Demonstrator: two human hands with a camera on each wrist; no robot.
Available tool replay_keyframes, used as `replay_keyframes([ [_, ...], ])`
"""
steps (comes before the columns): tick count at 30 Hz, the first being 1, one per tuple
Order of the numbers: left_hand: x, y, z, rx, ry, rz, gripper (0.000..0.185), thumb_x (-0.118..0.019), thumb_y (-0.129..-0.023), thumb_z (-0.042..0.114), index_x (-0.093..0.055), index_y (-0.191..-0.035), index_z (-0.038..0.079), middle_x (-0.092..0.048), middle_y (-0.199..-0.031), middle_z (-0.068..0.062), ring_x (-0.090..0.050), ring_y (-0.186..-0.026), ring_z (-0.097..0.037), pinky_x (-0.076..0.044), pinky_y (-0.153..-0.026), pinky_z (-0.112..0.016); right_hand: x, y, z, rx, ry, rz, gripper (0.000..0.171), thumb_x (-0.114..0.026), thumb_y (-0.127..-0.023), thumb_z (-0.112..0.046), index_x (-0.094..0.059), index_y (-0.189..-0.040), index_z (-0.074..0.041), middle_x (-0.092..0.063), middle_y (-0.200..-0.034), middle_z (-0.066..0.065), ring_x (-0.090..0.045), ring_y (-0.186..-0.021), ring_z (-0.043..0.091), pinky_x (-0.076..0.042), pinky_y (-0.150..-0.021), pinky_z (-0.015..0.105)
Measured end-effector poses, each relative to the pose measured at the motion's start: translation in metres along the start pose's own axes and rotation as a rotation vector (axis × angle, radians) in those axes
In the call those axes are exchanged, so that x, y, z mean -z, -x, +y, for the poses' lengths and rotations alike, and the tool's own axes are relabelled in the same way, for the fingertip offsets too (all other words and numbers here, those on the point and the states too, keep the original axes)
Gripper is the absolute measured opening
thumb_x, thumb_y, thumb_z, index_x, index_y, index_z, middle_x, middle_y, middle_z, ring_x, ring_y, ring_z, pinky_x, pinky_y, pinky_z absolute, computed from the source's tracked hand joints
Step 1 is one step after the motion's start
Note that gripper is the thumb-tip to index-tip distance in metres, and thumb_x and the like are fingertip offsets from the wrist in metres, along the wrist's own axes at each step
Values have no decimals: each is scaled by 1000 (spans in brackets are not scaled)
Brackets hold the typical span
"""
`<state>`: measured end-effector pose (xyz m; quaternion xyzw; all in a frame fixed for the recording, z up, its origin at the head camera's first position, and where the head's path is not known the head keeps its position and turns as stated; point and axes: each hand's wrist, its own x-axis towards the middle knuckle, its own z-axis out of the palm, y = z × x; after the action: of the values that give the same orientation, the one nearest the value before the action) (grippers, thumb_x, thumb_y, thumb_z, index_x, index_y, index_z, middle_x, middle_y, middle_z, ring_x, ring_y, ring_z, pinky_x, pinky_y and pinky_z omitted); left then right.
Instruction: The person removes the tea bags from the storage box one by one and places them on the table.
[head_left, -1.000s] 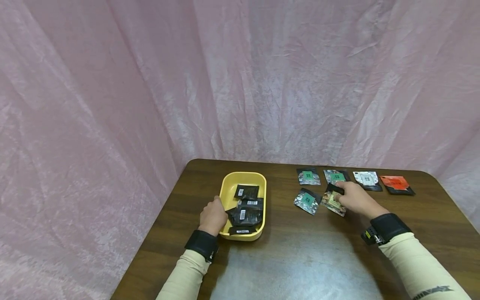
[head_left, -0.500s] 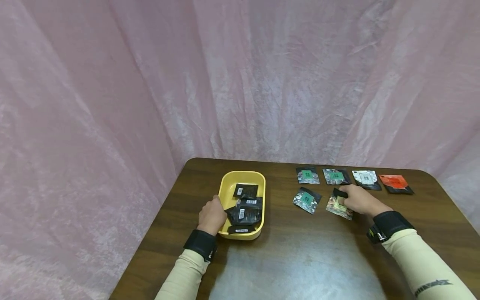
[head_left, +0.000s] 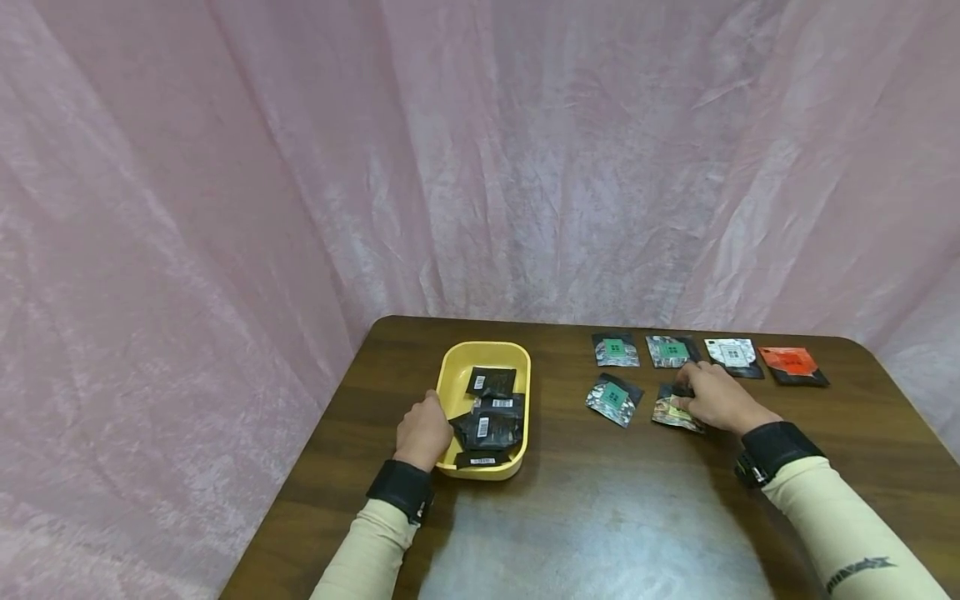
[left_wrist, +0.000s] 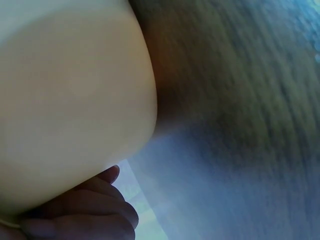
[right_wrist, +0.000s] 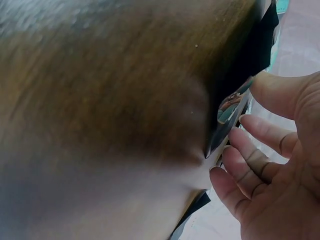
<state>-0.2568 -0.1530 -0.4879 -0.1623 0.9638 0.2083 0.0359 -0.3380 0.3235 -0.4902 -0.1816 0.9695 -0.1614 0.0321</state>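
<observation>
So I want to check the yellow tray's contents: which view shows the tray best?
The head view: the whole yellow tray with dark packets inside. The left wrist view shows only its blurred outer wall; the right wrist view misses it.

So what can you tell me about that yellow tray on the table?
The yellow tray is a shallow rounded-corner rectangle, plastic by the look of it, sitting flat on the dark wooden table towards its left side. Inside lie several black packets with white barcode labels, piled loosely. The left hand grips its near left rim; in the left wrist view the fingers curl under its smooth pale wall.
</observation>
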Motion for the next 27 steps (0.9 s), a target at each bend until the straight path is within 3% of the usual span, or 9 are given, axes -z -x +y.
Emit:
replay_keyframes([
  [15,3,-4,2,-5,-16,5,39,-72,-94,11,-58,-129,1,-73,-105,-19,-69,-88,-30,-57,-79,-49,4,1,0,-12,11,-24,45,-78,-95,-25,-67,-122,8,-68,-111,25,-60,-106,45,-50,-88,58],
  [27,0,0,-1,-12,-13,8,38,-72,-93,10,-59,-127,0,-72,-100,-18,-69,-85,-29,-57,-75,-48,5,0,-5,21,24,-26,40,-79,-93,-21,-69,-118,8,-68,-107,23,-63,-103,44,-52,-84,57],
])
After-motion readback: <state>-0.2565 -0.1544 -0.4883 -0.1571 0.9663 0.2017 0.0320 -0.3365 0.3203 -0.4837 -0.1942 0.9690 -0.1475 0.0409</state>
